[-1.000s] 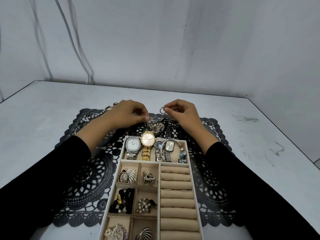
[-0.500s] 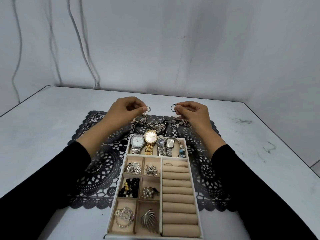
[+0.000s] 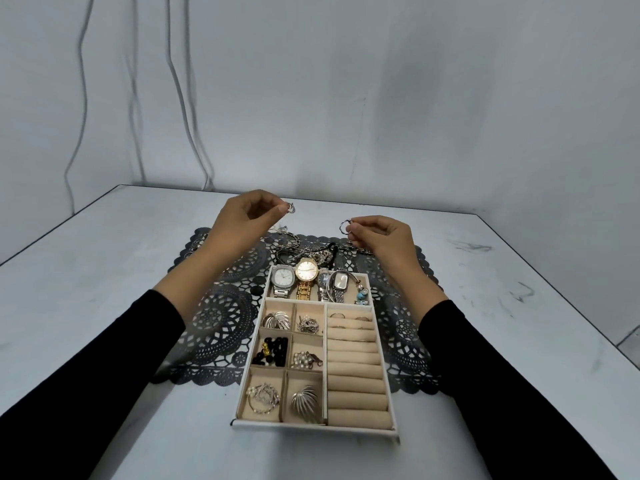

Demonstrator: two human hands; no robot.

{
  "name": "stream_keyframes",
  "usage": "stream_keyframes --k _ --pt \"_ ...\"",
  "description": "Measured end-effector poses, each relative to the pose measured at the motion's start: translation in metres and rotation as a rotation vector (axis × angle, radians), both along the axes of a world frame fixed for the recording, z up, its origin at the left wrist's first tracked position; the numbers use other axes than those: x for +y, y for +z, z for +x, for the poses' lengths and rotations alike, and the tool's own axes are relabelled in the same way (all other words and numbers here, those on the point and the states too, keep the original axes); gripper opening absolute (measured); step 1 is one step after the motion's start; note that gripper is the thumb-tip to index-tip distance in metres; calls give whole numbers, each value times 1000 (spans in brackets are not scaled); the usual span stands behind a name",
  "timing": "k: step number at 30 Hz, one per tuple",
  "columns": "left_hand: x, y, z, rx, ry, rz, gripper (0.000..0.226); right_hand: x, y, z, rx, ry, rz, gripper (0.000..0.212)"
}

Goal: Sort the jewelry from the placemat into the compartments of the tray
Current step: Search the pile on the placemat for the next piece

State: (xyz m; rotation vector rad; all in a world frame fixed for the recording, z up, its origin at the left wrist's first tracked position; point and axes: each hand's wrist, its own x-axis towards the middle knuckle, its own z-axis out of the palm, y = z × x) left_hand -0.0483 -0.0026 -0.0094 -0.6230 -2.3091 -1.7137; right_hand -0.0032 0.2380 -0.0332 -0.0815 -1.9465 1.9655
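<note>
pinch grips on both sides: the left hand (image 3: 242, 221) nips a small silver ring (image 3: 290, 208) between thumb and forefinger, and the right hand (image 3: 382, 237) nips a darker hoop ring (image 3: 344, 226) the same way. both pieces hang in the air over the far part of the black lace placemat (image 3: 221, 323), well apart from each other and not yet over the tray (image 3: 311, 428).

the tray looks mostly filled. its far compartment carries four watches (image 3: 306, 280) and a bangle with blue beads (image 3: 362, 295). the six small compartments on the left each hold something: brooches, black beads, pearls. the ring rolls (image 3: 356, 370) on the right have a few rings tucked into the two farthest slots only; the nearer rows are bare.

left on the placemat are a tangle of chains (image 3: 311, 252) just beyond the tray's far wall and a few small pieces (image 3: 192, 249) at the far left corner, too small to name. i judge the sort well past half, with the two held rings probably bound for the ring rolls, then the chains.
</note>
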Motion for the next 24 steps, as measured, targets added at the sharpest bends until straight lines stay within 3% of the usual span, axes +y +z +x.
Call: stream_keyframes --k 24 --pt "-9 -1 21 -84 -8 80 10 -19 15 24 29 87 -5 20"
